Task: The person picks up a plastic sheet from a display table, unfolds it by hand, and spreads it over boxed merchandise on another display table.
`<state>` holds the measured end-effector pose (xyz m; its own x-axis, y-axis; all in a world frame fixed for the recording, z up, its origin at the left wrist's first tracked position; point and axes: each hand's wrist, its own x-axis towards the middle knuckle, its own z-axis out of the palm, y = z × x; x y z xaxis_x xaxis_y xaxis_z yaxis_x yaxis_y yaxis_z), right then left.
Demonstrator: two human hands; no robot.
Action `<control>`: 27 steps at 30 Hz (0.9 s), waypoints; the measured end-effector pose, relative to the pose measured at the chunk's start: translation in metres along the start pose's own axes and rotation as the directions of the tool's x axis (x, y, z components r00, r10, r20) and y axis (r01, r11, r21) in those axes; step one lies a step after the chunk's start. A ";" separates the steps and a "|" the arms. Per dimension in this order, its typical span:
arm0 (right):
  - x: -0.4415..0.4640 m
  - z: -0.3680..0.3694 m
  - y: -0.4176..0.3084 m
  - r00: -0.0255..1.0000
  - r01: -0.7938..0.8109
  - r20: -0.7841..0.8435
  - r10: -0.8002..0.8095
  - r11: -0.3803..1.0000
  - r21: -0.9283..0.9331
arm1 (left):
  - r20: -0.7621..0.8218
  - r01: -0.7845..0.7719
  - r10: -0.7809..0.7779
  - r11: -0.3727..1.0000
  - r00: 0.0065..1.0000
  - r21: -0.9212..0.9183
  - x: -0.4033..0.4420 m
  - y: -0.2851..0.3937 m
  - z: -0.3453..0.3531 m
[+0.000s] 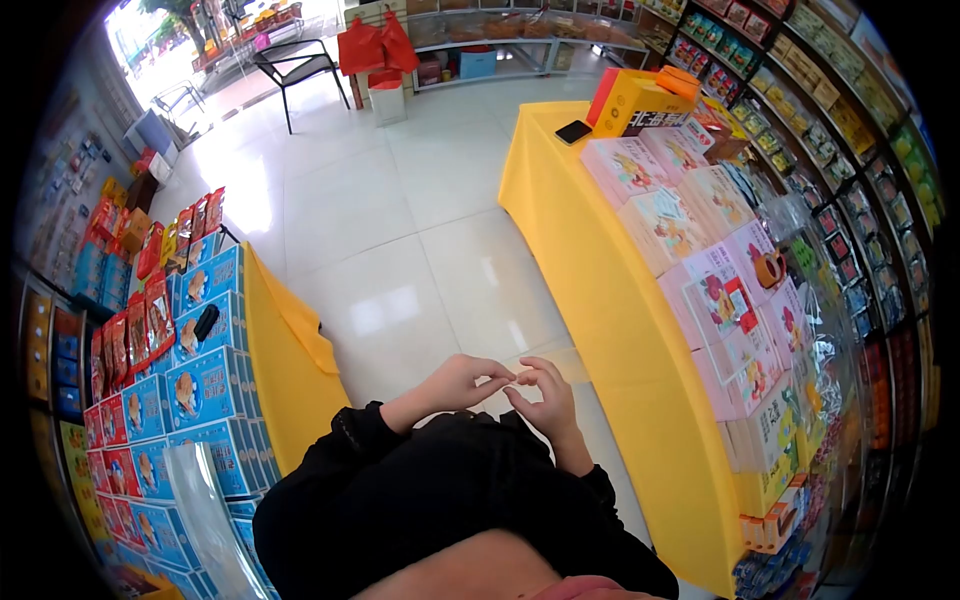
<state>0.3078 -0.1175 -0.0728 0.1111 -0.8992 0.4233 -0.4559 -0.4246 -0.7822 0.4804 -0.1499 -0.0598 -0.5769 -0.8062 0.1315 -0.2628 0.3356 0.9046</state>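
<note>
My left hand [467,382] and my right hand [545,398] meet in front of my body, above the tiled floor. The left thumb and fingertips are pinched together. On the right, thumb and index finger curve towards the left fingertips. A faint see-through strip, like thin clear plastic film [567,366], shows just beyond the right fingers. Whether either hand grips it cannot be made out. Both hands are nearest to the yellow-draped table [620,370] on the right, but apart from it.
Pink gift boxes [690,280], a yellow box [650,105] and a phone [573,132] stand on the right table. Blue boxes [200,390], red packets [150,320] and a small black object [206,322] are at left. A chair [300,70] stands near the doorway.
</note>
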 end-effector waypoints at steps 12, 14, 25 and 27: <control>0.001 0.007 0.002 0.999 0.004 0.045 -0.004 1.000 -0.017 | -0.046 0.178 -0.182 0.981 0.982 -0.070 -0.005 0.003 0.003; -0.001 0.008 0.009 0.992 -0.065 0.110 0.064 0.998 0.009 | -0.112 0.134 -0.139 0.989 0.984 -0.055 -0.008 -0.005 0.006; -0.058 -0.034 0.097 0.839 -0.347 0.233 0.491 0.814 -0.466 | -0.723 -0.019 -0.073 0.993 0.687 -0.118 -0.006 -0.023 -0.071; -0.084 -0.057 0.123 0.744 -0.417 0.213 0.633 0.690 -0.591 | -0.797 -0.110 -0.085 0.976 0.598 -0.187 -0.011 -0.030 -0.099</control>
<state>0.1924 -0.0881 -0.1781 -0.0174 -0.9606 -0.2772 -0.8832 0.1448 -0.4461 0.5712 -0.1995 -0.0485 0.2943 -0.8989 0.3246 -0.0481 0.3253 0.9444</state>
